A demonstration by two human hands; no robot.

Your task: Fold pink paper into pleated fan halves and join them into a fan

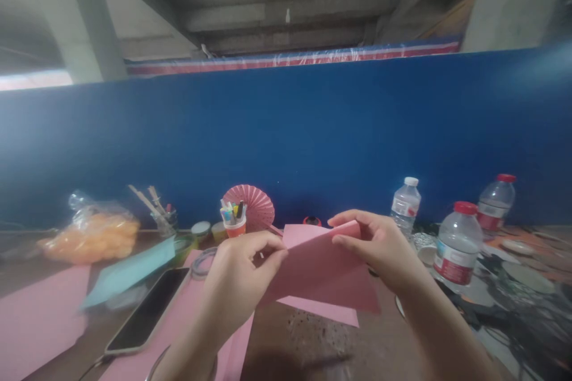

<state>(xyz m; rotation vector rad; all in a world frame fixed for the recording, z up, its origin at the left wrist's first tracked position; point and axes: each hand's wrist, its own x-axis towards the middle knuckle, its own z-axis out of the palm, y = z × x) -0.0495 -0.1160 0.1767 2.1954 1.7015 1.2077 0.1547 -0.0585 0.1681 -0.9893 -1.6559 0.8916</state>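
A sheet of pink paper [322,274] hangs between my two hands above the table, its upper edge bent over. My left hand [250,268] pinches the paper's left side between thumb and fingers. At the upper right corner, my right hand [373,244] grips the bent edge, thumb in front and fingers behind. Part of a lighter pink piece of paper [328,308] shows below the held sheet; whether the two are joined I cannot tell. Behind my left hand stands a pink pleated paper fan [257,205].
A phone [149,312] lies on pink paper at left, near light-blue paper [134,271] and a bag of orange items [96,235]. A cup of pens [235,223] stands at the back. Plastic bottles [458,247] and cables [531,315] crowd the right. A blue partition [290,131] closes the back.
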